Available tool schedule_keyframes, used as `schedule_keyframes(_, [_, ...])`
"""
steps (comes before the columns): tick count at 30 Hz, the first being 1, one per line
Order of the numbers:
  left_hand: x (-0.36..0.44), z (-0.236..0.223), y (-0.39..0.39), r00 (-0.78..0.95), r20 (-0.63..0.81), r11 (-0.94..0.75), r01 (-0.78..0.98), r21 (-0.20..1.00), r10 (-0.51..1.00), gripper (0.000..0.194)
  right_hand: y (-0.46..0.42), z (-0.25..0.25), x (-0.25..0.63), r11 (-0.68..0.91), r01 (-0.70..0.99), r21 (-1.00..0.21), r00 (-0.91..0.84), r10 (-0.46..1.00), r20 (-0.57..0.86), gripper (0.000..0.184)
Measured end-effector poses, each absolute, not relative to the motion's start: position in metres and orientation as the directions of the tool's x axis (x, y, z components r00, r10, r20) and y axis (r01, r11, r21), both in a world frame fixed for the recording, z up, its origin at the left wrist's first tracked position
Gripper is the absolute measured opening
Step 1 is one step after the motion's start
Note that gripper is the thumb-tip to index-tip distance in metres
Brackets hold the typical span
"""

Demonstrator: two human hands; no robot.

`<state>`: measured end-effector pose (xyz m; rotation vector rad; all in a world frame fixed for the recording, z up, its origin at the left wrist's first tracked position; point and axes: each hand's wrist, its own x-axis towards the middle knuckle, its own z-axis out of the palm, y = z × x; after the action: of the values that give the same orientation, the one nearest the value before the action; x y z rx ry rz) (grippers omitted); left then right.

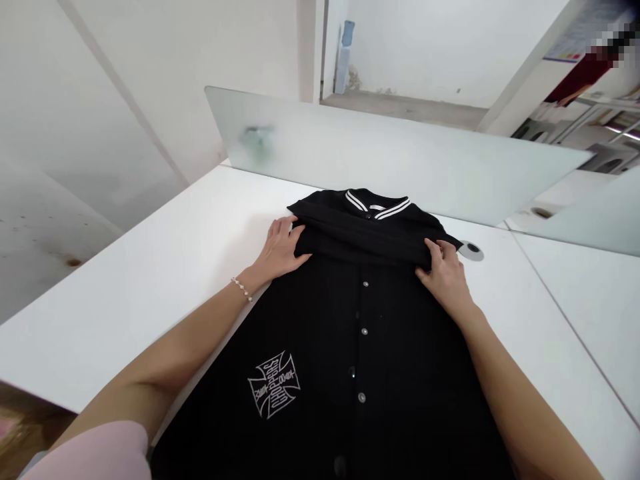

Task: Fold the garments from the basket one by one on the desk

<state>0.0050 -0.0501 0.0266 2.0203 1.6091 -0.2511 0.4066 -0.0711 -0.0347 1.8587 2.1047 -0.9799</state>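
A black snap-front shirt (400, 347) lies over the white table, its white-striped collar (393, 212) at the far end. A band of its cloth is folded crosswise just below the collar. At the left end of this fold, my left hand (283, 248) grips the cloth, some fingertips hidden at its edge. My right hand (445, 270) pinches the fold's right end between thumb and fingers. Several round snaps run down the front. White cross-shaped embroidery (274, 385) with lettering shows at lower left. The near end of the shirt runs out of view.
The white table (240, 207) ends at a frosted glass divider (375, 147) behind the collar. A grey cable-hole cover (471, 251) sits by the right sleeve. A wall stands to the left; a water dispenser (344, 60) is visible through the doorway.
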Motion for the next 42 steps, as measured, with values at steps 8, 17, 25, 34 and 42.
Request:
schedule_keyframes(8, [0.003, 0.019, -0.049, 0.359, -0.577, -0.158, 0.916, 0.369, 0.733, 0.046, -0.064, -0.026, 0.407, -0.016, 0.906, -0.424, -0.204, 0.859, -0.469, 0.056])
schedule_keyframes(17, [0.0, 0.025, -0.041, 0.446, -0.515, -0.267, 0.883, 0.385, 0.732, 0.043, -0.066, -0.026, 0.409, 0.175, 0.95, -0.257, -0.292, 0.785, -0.546, 0.033])
schedule_keyframes(25, [0.003, 0.021, -0.042, 0.476, -0.548, -0.314, 0.875, 0.368, 0.688, 0.034, -0.073, -0.037, 0.405, 0.16, 0.97, -0.185, -0.237, 0.799, -0.553, 0.029])
schedule_keyframes(34, [0.007, 0.024, -0.046, 0.42, -0.578, -0.28, 0.905, 0.32, 0.699, 0.051, -0.077, -0.042, 0.409, 0.162, 0.966, -0.201, -0.247, 0.811, -0.53, 0.027])
schedule_keyframes(42, [0.012, 0.03, -0.043, 0.493, -0.636, -0.417, 0.865, 0.281, 0.594, 0.05, -0.073, -0.027, 0.408, 0.244, 0.952, -0.184, -0.305, 0.743, -0.596, 0.031])
